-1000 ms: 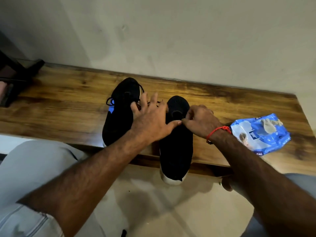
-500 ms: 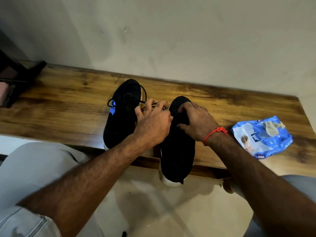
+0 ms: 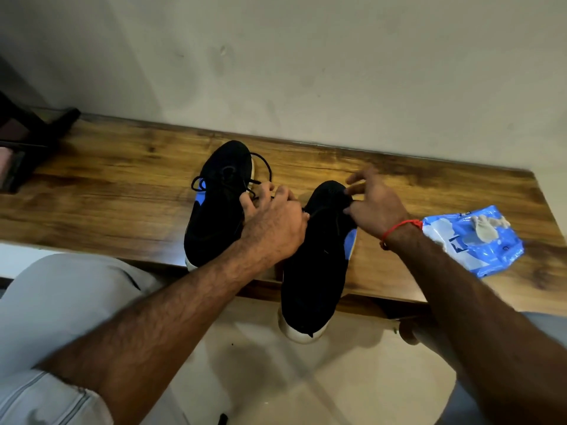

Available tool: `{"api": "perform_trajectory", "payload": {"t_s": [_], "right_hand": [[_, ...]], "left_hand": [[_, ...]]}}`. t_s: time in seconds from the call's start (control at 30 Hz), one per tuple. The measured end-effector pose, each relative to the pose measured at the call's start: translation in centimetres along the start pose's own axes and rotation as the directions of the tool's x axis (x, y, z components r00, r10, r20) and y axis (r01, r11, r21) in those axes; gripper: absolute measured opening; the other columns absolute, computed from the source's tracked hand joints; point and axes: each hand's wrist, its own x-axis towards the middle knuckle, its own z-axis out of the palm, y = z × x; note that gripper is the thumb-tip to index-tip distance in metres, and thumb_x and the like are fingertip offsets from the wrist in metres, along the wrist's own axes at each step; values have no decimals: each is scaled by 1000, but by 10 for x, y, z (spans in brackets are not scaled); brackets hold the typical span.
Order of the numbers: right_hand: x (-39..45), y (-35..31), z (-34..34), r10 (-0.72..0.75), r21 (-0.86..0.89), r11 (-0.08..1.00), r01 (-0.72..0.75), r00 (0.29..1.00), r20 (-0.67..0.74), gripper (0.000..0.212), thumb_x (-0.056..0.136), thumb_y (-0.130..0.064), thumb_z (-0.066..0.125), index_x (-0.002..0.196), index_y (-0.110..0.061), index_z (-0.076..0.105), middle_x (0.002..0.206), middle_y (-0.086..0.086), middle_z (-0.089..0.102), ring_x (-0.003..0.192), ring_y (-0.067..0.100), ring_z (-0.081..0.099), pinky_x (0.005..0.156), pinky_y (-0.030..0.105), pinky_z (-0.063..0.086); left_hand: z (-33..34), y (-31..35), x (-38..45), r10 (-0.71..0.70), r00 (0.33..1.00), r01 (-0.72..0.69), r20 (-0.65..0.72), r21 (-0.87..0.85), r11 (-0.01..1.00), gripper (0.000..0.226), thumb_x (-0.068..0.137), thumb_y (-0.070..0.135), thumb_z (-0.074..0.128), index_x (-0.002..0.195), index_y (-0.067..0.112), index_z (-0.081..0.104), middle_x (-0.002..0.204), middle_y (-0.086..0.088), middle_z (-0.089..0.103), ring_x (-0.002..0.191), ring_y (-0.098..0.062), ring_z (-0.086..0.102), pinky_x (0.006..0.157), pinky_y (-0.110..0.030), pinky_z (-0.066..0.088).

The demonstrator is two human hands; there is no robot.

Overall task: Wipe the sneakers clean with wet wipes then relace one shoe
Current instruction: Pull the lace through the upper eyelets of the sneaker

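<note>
Both my forearms reach over the brown wooden counter (image 3: 122,191). My left hand (image 3: 276,228) is curled, fingertips pinching; my right hand (image 3: 377,207) pinches too, two fingers raised.

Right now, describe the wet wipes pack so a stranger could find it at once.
Start at the wooden bench that runs along the wall, and go to its right end. Past the two black sneakers and the right hand lies the wet wipes pack: a flat, crinkled packet, the only blue and white plastic thing on the bench.
</note>
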Motion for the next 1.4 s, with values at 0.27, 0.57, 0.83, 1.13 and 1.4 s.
{"api": "perform_trajectory", "payload": {"t_s": [0.27, 0.57, 0.83, 1.13, 1.4], "right_hand": [[-12, -3, 31, -179, -563, 774, 290, 953, 244, 25, 93, -36, 62, 112, -20, 59, 130, 7, 46, 124, 31, 42, 95, 45, 48], [13, 7, -16, -28, -95, 995, -3, 948, -318, 6, 91, -14, 57, 88, -18, 58, 101, 10, 70, 103, 33, 62, 83, 39, 51], [-16, 3, 35, -177, -554, 794, 251, 967, 185, 30, 92, -44, 60, 115, -25, 57, 154, 5, 26, 145, 34, 11, 114, 62, 19], [12, 5, -2, -160, -407, 909, 92, 978, -137, 4, 89, -14, 59, 93, -14, 59, 112, 17, 59, 108, 40, 55, 81, 41, 48], [-11, 5, 28, -203, -648, 709, 278, 961, 191, 45, 92, -45, 61, 129, -26, 47, 158, 7, 16, 149, 36, 3, 112, 68, 20]], "left_hand": [[3, 1, 0, 24, 999, -25, -44, -17, 1000, 39, 101, 50, 40, 105, 26, 71, 136, 6, 48, 135, -25, 27, 103, -55, 26], [3, -1, 2, -1, 998, 4, -65, 38, 999, 40, 100, 51, 42, 109, 23, 69, 135, 3, 48, 133, -27, 28, 102, -55, 26], [0, -1, 0, 57, 997, -55, -51, 26, 998, 39, 101, 50, 40, 114, 25, 68, 141, 2, 43, 136, -27, 26, 104, -55, 26], [-2, 0, 2, -10, 1000, 10, -17, 7, 1000, 39, 101, 50, 42, 109, 25, 70, 137, 4, 46, 134, -26, 28, 102, -54, 27], [-5, 2, 0, 33, 999, -33, -18, -4, 999, 38, 101, 49, 41, 107, 25, 70, 136, 4, 45, 132, -26, 28, 101, -54, 28]]}}
